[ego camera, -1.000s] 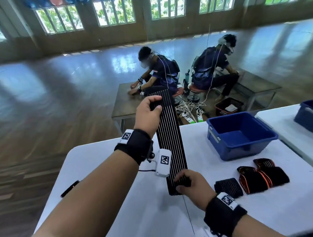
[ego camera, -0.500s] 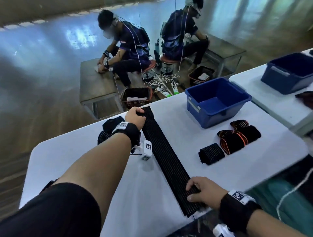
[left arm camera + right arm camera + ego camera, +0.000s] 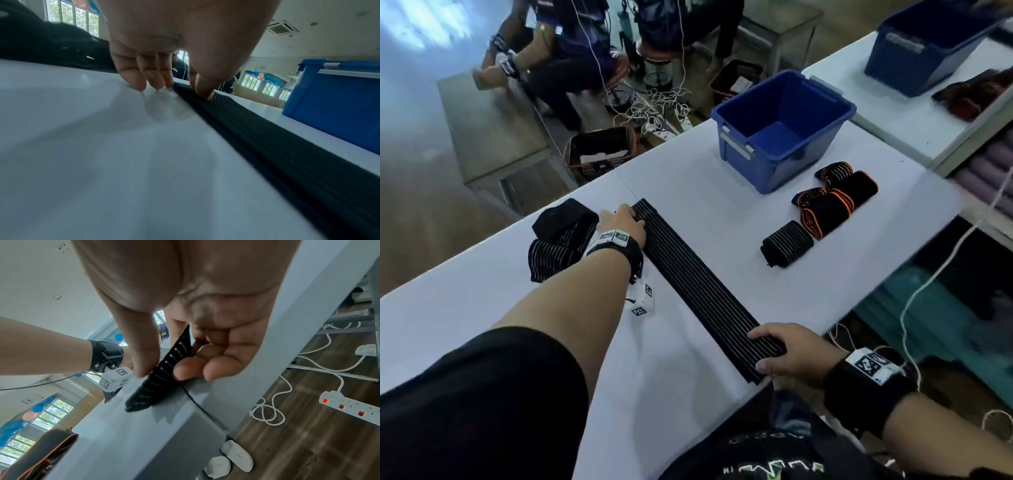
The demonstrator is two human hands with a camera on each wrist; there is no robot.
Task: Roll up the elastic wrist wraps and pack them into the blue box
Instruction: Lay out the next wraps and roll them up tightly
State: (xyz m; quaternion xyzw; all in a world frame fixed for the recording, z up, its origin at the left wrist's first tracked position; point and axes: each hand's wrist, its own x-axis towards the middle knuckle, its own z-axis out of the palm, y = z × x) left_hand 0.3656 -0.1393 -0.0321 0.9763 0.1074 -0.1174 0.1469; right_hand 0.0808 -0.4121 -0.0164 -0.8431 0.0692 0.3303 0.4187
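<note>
A long black striped wrist wrap (image 3: 698, 291) lies flat and stretched out on the white table (image 3: 465, 308). My left hand (image 3: 631, 216) holds its far end; the thumb (image 3: 205, 91) presses on the wrap (image 3: 277, 146) while other fingertips touch the table. My right hand (image 3: 756, 351) pinches the near end (image 3: 164, 374) at the table's edge, thumb above and fingers beneath. The open blue box (image 3: 739, 113) stands at the far right. A black striped roll (image 3: 786, 243) and black-and-orange rolls (image 3: 825, 209) lie in front of it.
A heap of unrolled black wraps (image 3: 561, 236) lies left of my left hand. A second blue box (image 3: 928, 44) sits on the neighbouring table. White cables and a power strip (image 3: 349, 404) lie on the floor below the table edge. People sit beyond the table.
Both hands have brought the stretched wrap down from the air and laid it flat on the table. My right hand has drawn back to the near table edge. The head view has tilted down.
</note>
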